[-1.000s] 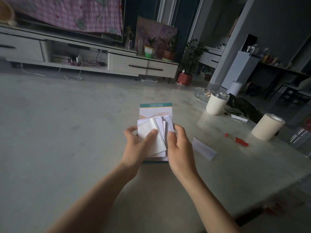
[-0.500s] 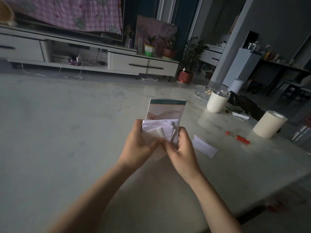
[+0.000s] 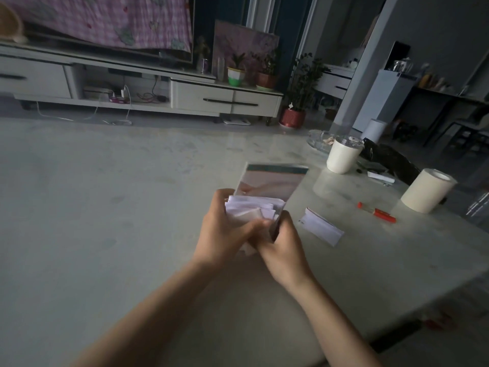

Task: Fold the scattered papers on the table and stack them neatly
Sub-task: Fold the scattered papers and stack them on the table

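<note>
A bundle of folded white papers (image 3: 251,207) rests against a booklet (image 3: 267,181) with a teal band and pinkish cover, both tilted up off the pale table (image 3: 105,221). My left hand (image 3: 225,229) wraps the left side of the bundle. My right hand (image 3: 283,242) grips its lower right edge, fingers meeting the left hand's. One more folded white paper (image 3: 321,227) lies flat on the table to the right, apart from both hands.
A red marker (image 3: 377,211) lies right of the loose paper. A cream tape roll (image 3: 427,190) and a lidded cream cup (image 3: 342,154) stand at the right, with a glass tray and dark bag behind. The table's right edge runs close by.
The booklet and papers have been lifted and tilted upright, and shifted slightly right. Both hands have closed in around the bundle, squeezing the fanned papers together.
</note>
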`<state>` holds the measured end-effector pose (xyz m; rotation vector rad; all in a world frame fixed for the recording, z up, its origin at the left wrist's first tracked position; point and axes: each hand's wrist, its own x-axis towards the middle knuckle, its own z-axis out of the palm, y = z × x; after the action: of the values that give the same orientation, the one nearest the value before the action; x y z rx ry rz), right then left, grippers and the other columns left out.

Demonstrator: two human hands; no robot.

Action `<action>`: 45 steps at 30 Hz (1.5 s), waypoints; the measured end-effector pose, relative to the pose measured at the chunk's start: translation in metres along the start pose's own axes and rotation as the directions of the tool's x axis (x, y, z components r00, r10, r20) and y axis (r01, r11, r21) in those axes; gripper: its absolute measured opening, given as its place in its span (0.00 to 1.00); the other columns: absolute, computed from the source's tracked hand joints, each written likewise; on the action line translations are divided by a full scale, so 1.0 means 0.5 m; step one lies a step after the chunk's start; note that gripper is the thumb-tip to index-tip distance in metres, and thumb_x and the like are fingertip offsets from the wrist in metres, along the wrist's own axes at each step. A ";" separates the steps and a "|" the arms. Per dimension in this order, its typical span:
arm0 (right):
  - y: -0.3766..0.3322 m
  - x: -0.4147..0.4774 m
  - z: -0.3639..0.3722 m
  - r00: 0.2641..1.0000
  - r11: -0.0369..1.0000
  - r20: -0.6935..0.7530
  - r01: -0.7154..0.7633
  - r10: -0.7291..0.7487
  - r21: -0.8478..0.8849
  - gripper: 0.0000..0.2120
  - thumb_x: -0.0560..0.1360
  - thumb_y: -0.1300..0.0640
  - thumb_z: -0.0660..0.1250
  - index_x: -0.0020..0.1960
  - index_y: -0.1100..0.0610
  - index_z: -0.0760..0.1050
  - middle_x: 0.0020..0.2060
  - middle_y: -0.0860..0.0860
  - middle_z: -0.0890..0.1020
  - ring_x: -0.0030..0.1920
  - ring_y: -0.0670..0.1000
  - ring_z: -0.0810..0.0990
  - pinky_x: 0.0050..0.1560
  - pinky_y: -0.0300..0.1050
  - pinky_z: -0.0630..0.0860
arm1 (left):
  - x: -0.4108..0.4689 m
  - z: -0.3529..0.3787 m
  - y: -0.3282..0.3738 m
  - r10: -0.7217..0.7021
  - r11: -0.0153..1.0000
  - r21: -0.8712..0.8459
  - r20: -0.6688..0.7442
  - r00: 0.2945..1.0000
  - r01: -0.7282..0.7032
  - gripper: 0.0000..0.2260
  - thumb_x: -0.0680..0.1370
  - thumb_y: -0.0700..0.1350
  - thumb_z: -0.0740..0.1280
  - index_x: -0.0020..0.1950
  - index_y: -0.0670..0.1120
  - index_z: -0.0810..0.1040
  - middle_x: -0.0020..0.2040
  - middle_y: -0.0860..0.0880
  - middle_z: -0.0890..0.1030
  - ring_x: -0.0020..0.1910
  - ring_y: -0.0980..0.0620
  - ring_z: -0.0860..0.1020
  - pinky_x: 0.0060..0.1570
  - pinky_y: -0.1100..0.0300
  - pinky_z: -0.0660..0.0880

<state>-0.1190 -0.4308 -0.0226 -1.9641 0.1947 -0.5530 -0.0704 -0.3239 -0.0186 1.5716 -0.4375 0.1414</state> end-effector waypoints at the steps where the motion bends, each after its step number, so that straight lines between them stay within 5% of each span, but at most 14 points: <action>1: -0.002 0.007 -0.005 1.000 1.000 0.025 0.014 -0.015 0.028 0.15 0.69 0.53 0.72 0.50 0.56 0.69 0.43 0.51 0.81 0.44 0.50 0.81 0.43 0.44 0.77 | 0.002 -0.001 0.000 0.003 1.000 0.006 0.019 1.000 -0.003 0.24 0.58 0.55 0.77 0.46 0.53 0.68 0.41 0.59 0.81 0.45 0.63 0.79 0.42 0.65 0.76; 4: -0.002 0.015 -0.009 0.994 0.986 0.096 0.071 -0.056 -0.154 0.18 0.71 0.53 0.71 0.52 0.57 0.64 0.48 0.53 0.80 0.50 0.53 0.80 0.47 0.44 0.75 | 0.008 -0.006 -0.003 0.016 1.000 0.019 0.019 1.000 -0.017 0.21 0.59 0.59 0.74 0.46 0.53 0.71 0.40 0.58 0.81 0.42 0.63 0.79 0.41 0.65 0.76; 7: -0.002 0.004 0.013 0.987 0.738 0.006 0.126 -0.164 -0.663 0.21 0.74 0.47 0.65 0.54 0.64 0.67 0.45 0.61 0.79 0.45 0.63 0.79 0.43 0.51 0.73 | 0.011 -0.003 -0.008 -0.021 0.999 -0.026 -0.034 0.999 0.020 0.18 0.59 0.59 0.73 0.43 0.51 0.79 0.39 0.54 0.84 0.40 0.58 0.82 0.40 0.61 0.78; 9: -0.003 -0.010 0.031 0.983 0.639 0.021 0.133 -0.180 -0.758 0.25 0.73 0.45 0.57 0.56 0.67 0.70 0.39 0.59 0.79 0.37 0.61 0.79 0.37 0.47 0.74 | 0.010 0.006 -0.004 -0.076 0.992 -0.105 -0.047 0.996 0.071 0.13 0.61 0.54 0.74 0.42 0.51 0.81 0.38 0.55 0.84 0.40 0.59 0.82 0.40 0.63 0.78; 12: -0.002 -0.012 0.026 0.989 0.769 0.123 0.140 -0.081 -0.623 0.27 0.71 0.46 0.47 0.64 0.59 0.63 0.54 0.60 0.75 0.53 0.62 0.74 0.54 0.51 0.70 | 0.011 0.018 0.002 -0.097 0.987 -0.138 -0.088 0.991 0.084 0.11 0.63 0.52 0.77 0.40 0.51 0.80 0.37 0.54 0.84 0.38 0.59 0.82 0.41 0.61 0.79; 15: 0.007 -0.001 0.004 0.996 0.962 0.091 0.028 -0.003 -0.273 0.15 0.71 0.50 0.61 0.54 0.55 0.66 0.49 0.59 0.80 0.50 0.62 0.78 0.50 0.56 0.74 | 0.014 0.018 -0.002 -0.090 0.991 -0.115 -0.138 0.986 0.074 0.12 0.62 0.54 0.78 0.39 0.52 0.80 0.35 0.56 0.83 0.37 0.60 0.81 0.41 0.60 0.79; 22: -0.004 0.003 0.013 0.998 0.959 -0.016 -0.061 0.059 -0.278 0.22 0.66 0.55 0.74 0.54 0.59 0.69 0.48 0.58 0.81 0.49 0.59 0.79 0.45 0.49 0.75 | 0.024 -0.007 -0.019 -0.001 1.000 -0.025 0.121 0.993 0.004 0.35 0.55 0.58 0.76 0.56 0.42 0.75 0.48 0.51 0.82 0.47 0.59 0.81 0.47 0.64 0.77; 27: -0.020 0.007 -0.053 0.957 0.938 0.290 0.095 0.006 -0.334 0.13 0.71 0.57 0.70 0.52 0.59 0.72 0.46 0.56 0.81 0.46 0.49 0.79 0.48 0.44 0.75 | 0.028 -0.018 -0.016 -0.025 0.996 -0.078 0.147 0.989 0.037 0.19 0.63 0.47 0.76 0.51 0.46 0.79 0.40 0.53 0.82 0.35 0.63 0.78 0.38 0.66 0.76; 30: -0.022 0.064 -0.159 0.976 0.955 -0.106 0.160 -0.191 -0.248 0.02 0.73 0.62 0.68 0.42 0.57 0.78 0.38 0.54 0.82 0.38 0.42 0.78 0.42 0.35 0.71 | 0.029 -0.019 -0.013 -0.093 0.986 -0.127 0.095 0.991 0.105 0.12 0.67 0.40 0.77 0.44 0.50 0.78 0.36 0.55 0.80 0.32 0.62 0.77 0.36 0.66 0.76; 32: 0.021 0.119 -0.215 0.941 0.913 -0.310 0.001 -0.139 -0.408 0.05 0.74 0.62 0.67 0.49 0.61 0.80 0.45 0.58 0.83 0.46 0.53 0.80 0.46 0.42 0.73 | 0.030 -0.023 -0.013 -0.145 0.972 -0.177 0.078 0.986 0.157 0.12 0.63 0.44 0.77 0.42 0.50 0.79 0.34 0.55 0.81 0.33 0.59 0.78 0.36 0.63 0.77; 35: 0.101 0.150 -0.232 0.953 0.659 -0.128 -0.283 0.274 -0.697 0.20 0.73 0.49 0.68 0.60 0.60 0.75 0.58 0.60 0.78 0.59 0.59 0.76 0.57 0.48 0.72 | 0.028 -0.028 -0.014 -0.212 0.936 -0.267 0.098 0.972 0.231 0.13 0.62 0.44 0.78 0.42 0.47 0.79 0.32 0.54 0.82 0.32 0.58 0.79 0.34 0.64 0.77; 37: 0.118 0.142 -0.225 0.943 0.560 -0.099 -0.270 0.317 -0.783 0.14 0.71 0.45 0.69 0.50 0.55 0.77 0.53 0.57 0.78 0.56 0.58 0.76 0.53 0.46 0.71 | 0.027 -0.028 -0.015 -0.237 0.917 -0.300 0.121 0.964 0.263 0.08 0.67 0.40 0.75 0.43 0.46 0.79 0.31 0.54 0.82 0.31 0.58 0.79 0.33 0.64 0.77; 42: 0.085 0.120 -0.208 0.938 0.782 -0.112 -0.337 0.329 -0.525 0.11 0.73 0.58 0.68 0.39 0.57 0.65 0.35 0.53 0.71 0.40 0.53 0.71 0.31 0.43 0.63 | 0.028 -0.035 -0.018 -0.249 0.904 -0.326 0.120 0.961 0.275 0.11 0.66 0.40 0.76 0.46 0.46 0.79 0.35 0.52 0.83 0.34 0.57 0.80 0.36 0.62 0.79; 45: 0.009 0.083 -0.175 0.982 0.977 -0.079 -0.178 0.170 -0.116 0.08 0.75 0.61 0.65 0.38 0.58 0.69 0.33 0.50 0.72 0.36 0.49 0.70 0.32 0.42 0.62 | 0.028 -0.031 -0.020 -0.270 0.889 -0.349 0.126 0.955 0.297 0.15 0.62 0.46 0.75 0.47 0.46 0.79 0.40 0.49 0.82 0.38 0.53 0.80 0.42 0.57 0.79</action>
<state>-0.1224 -0.5194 0.0163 -2.0240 0.4493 -0.5039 -0.0512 -0.3114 -0.0219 1.2567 -0.2666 -0.2160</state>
